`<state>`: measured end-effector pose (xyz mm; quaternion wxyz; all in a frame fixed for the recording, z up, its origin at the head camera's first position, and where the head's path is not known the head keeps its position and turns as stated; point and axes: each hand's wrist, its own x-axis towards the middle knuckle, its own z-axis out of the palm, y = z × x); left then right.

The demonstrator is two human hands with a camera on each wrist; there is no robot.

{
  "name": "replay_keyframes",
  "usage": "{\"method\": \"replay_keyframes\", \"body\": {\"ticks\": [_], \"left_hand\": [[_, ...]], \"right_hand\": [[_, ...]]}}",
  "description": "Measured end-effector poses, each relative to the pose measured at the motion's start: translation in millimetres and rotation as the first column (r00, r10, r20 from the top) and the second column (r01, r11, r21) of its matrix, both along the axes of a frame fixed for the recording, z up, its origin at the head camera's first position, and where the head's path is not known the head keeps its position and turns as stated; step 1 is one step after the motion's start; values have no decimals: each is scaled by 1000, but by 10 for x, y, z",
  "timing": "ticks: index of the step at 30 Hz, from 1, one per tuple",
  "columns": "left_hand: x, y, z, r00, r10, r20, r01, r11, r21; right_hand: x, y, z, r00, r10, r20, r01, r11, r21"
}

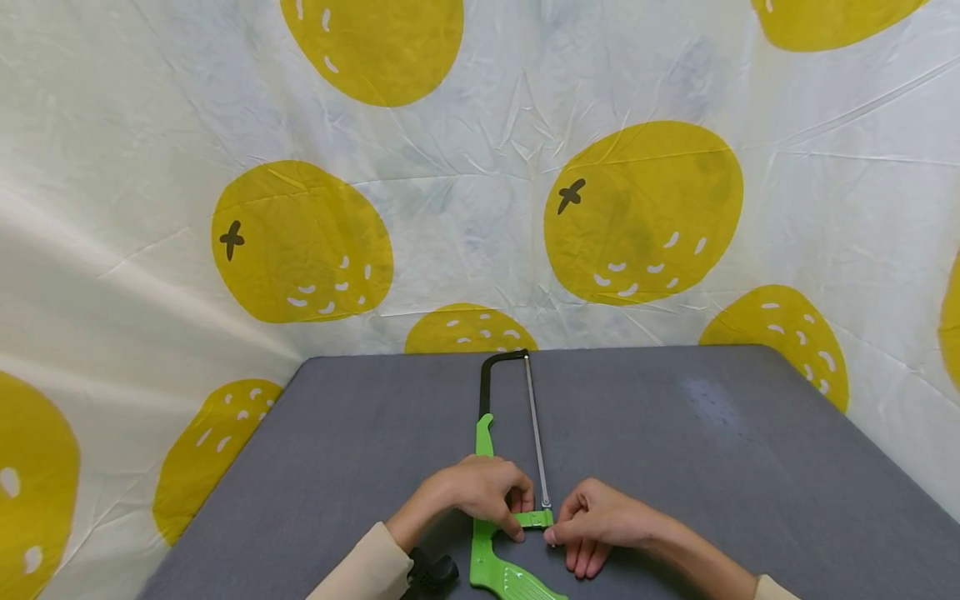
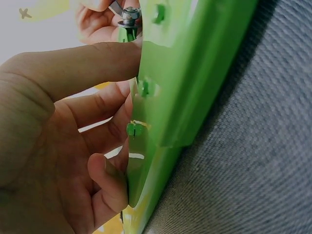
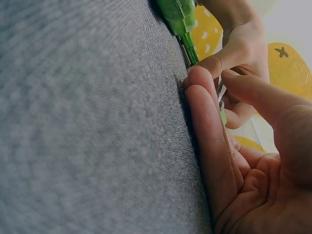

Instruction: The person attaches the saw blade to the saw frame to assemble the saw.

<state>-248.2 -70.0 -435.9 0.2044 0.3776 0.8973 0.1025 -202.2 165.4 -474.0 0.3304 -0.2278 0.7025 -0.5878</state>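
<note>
A hacksaw with a green handle and black front bow lies flat on the grey table, its handle towards me. Its thin blade runs along the right side. My left hand holds the green frame near the short arm at the blade's near end, thumb on the close side and fingers beyond. Just right of it, my right hand pinches the wing nut at that arm's end between thumb and forefinger. In the right wrist view the remaining fingers rest along the table, and the nut is mostly hidden.
The grey cloth-covered table extends around the saw. Behind and beside it hangs a white sheet printed with yellow fruit. A black device sits by my left wrist.
</note>
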Motion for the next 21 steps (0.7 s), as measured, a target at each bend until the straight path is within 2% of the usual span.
{"method": "replay_keyframes", "body": {"ticks": [21], "left_hand": [[5, 2, -2, 1000, 8, -7, -8, 1000, -2]], "right_hand": [[1, 1, 9, 1000, 9, -10, -9, 1000, 1]]}}
